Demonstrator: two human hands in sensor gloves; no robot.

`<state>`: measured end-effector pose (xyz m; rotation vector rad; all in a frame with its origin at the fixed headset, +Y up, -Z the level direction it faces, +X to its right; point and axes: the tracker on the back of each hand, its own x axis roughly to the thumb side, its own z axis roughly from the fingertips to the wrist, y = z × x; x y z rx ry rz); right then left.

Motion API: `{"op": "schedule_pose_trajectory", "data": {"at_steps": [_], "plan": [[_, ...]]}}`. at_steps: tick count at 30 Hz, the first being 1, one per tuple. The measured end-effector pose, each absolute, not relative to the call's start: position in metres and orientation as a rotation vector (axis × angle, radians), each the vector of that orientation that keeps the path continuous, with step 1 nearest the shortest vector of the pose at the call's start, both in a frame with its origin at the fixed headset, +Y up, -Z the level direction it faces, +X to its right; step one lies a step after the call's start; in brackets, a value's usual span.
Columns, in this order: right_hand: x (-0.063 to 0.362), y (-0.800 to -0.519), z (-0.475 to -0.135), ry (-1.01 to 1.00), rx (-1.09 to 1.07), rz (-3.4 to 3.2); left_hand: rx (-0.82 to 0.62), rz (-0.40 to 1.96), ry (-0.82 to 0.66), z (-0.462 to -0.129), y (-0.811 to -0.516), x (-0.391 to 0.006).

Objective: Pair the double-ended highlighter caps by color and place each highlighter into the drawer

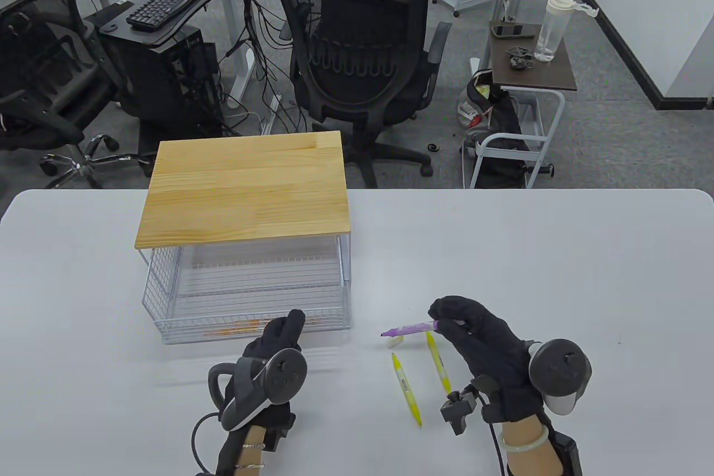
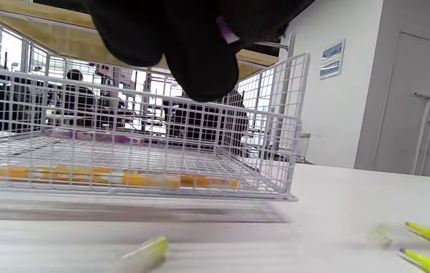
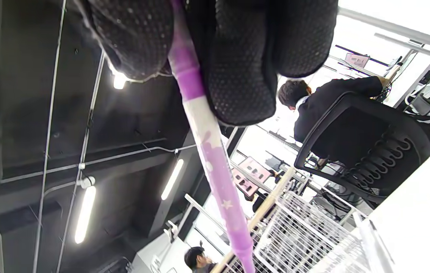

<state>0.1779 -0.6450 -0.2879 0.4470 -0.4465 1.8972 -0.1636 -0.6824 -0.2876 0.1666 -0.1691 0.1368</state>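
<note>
My right hand (image 1: 449,321) pinches a purple highlighter (image 1: 413,326) just above the table; its bare tip points left toward the drawer. In the right wrist view the fingers (image 3: 237,68) curl round the purple highlighter (image 3: 215,159). My left hand (image 1: 290,326) is curled in front of the wire drawer (image 1: 167,325); in the left wrist view a small purple cap (image 2: 226,33) shows between its fingers (image 2: 203,64). Two yellow highlighters (image 1: 407,389) (image 1: 439,370) lie on the table beside my right hand. An orange highlighter (image 2: 105,177) and a purple one (image 2: 86,135) lie in the drawer (image 2: 291,125).
The drawer stands pulled out under a wooden-topped wire rack (image 1: 245,191). A pale loose cap (image 1: 395,340) lies under the purple highlighter's tip. Another yellow-green cap (image 2: 146,251) lies on the white table (image 1: 558,253) near my left hand. Beyond the table a person sits in an office chair (image 1: 362,52).
</note>
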Motion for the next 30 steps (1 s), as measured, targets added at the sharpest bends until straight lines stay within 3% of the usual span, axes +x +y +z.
{"op": "schedule_pose_trajectory", "data": {"at_steps": [19,30], "plan": [[0.156,-0.686,-0.313,-0.267,0.393,1.906,0.298,0.195,-0.177,-0.279,-0.679,-0.173],[0.126,-0.711,-0.322,-0.171,0.462,1.899,0.271,0.215,-0.149,-0.284,-0.687,-0.188]]}}
